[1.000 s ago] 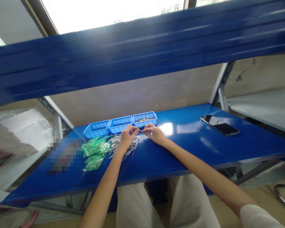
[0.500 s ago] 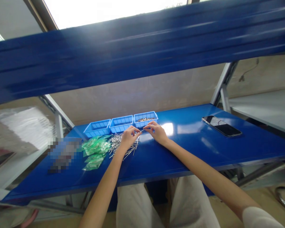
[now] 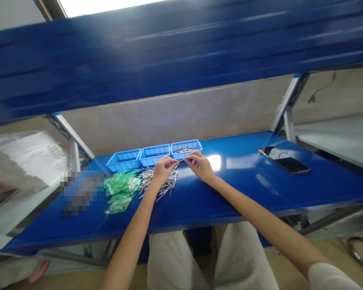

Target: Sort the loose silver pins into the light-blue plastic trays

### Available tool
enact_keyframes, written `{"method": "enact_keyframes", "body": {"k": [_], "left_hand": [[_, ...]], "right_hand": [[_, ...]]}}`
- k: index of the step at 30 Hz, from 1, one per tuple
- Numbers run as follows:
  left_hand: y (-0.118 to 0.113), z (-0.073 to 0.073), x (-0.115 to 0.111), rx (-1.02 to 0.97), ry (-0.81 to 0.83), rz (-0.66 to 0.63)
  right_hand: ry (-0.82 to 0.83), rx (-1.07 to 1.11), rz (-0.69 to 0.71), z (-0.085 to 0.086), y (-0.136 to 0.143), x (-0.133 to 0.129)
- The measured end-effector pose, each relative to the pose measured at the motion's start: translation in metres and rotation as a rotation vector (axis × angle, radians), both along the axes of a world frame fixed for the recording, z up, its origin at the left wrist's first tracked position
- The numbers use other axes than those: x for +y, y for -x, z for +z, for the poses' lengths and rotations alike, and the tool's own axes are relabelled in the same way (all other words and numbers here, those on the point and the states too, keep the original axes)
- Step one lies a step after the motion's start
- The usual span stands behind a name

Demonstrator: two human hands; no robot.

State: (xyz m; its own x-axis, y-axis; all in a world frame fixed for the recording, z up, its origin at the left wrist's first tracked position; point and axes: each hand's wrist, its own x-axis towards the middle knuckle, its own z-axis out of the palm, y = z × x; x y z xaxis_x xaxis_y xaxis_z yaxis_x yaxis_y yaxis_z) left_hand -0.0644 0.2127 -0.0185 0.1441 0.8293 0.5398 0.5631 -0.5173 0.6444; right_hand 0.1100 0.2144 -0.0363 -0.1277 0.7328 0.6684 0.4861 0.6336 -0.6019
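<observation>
Between my two hands is a thin metal pin [image 3: 181, 160], pinched at its left end by my left hand [image 3: 162, 172] and at its right end by my right hand [image 3: 202, 167]. Both hands are closed at the fingertips. A loose pile of similar silver metal pins [image 3: 166, 188] lies on the table under and around my left hand, which hides part of it. Behind the hands, the right blue bin [image 3: 186, 145] holds several thin metal pieces. The middle blue bin [image 3: 155, 155] shows little inside, and the left blue bin [image 3: 124, 160] stands beside it.
Green plastic bags [image 3: 122, 189] lie left of the pile, beside a blurred-out patch [image 3: 83, 193]. A phone [image 3: 284, 160] rests on the blue table [image 3: 218, 201] at right. A blue shelf [image 3: 181, 56] spans above. White wrapped material [image 3: 33, 157] sits at far left.
Both hands have risen slightly, still holding the pin between them, which now lies more level. The camera view has shifted a little. The bins and bags stay in place.
</observation>
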Motion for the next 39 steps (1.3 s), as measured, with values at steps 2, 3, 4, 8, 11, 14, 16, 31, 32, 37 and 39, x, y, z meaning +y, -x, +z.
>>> {"method": "enact_keyframes", "body": {"k": [2, 3, 4, 8, 11, 14, 16, 31, 32, 37, 39], "left_hand": [[0.002, 0.001, 0.001, -0.063, 0.018, 0.029], [0.003, 0.001, 0.002, -0.093, 0.043, 0.049], [0.004, 0.001, 0.003, -0.127, 0.078, 0.070], [0.009, 0.000, 0.008, -0.367, 0.216, 0.144], [0.013, 0.001, 0.011, -0.611, 0.240, 0.178], [0.017, 0.004, 0.011, -0.735, 0.238, 0.221], [0.020, 0.005, 0.011, -0.736, 0.218, 0.256], [0.024, -0.003, 0.018, -0.639, 0.240, 0.278], [0.024, -0.004, 0.018, -0.622, 0.251, 0.270], [0.023, -0.005, 0.017, -0.518, 0.260, 0.306], [0.022, -0.004, 0.016, -0.507, 0.243, 0.324]], "right_hand": [[0.050, -0.057, -0.003, -0.003, -0.001, 0.001], [0.087, -0.106, 0.006, -0.004, -0.001, 0.001], [0.126, -0.163, 0.020, -0.006, -0.002, 0.001], [0.231, -0.349, 0.066, -0.011, -0.004, -0.002], [0.249, -0.381, 0.060, -0.010, -0.004, -0.004], [0.246, -0.395, 0.069, -0.008, -0.002, -0.006], [0.244, -0.401, 0.079, -0.007, -0.002, -0.006], [0.154, -0.421, 0.215, -0.008, 0.001, -0.007], [0.147, -0.437, 0.216, -0.008, 0.001, -0.007], [0.148, -0.501, 0.252, -0.007, 0.000, -0.006], [0.141, -0.527, 0.306, -0.006, 0.000, -0.007]]}}
